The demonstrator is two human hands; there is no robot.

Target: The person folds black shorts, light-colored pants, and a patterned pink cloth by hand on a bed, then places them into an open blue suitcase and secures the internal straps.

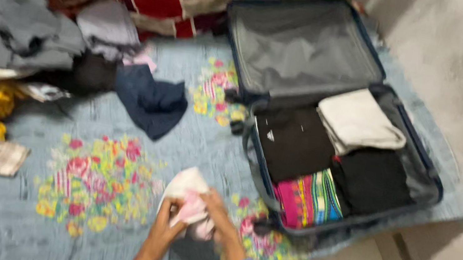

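Hands (190, 221) grip pink-white cloth (185, 195); open suitcase (423, 160) rt, clothes pile (12, 40) left.

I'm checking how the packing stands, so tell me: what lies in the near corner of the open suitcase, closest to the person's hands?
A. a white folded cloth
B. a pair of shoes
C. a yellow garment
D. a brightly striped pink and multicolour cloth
D: the striped pink and multicolour cloth sits at the near end of the suitcase, just right of the right hand; the white cloth lies farther back.
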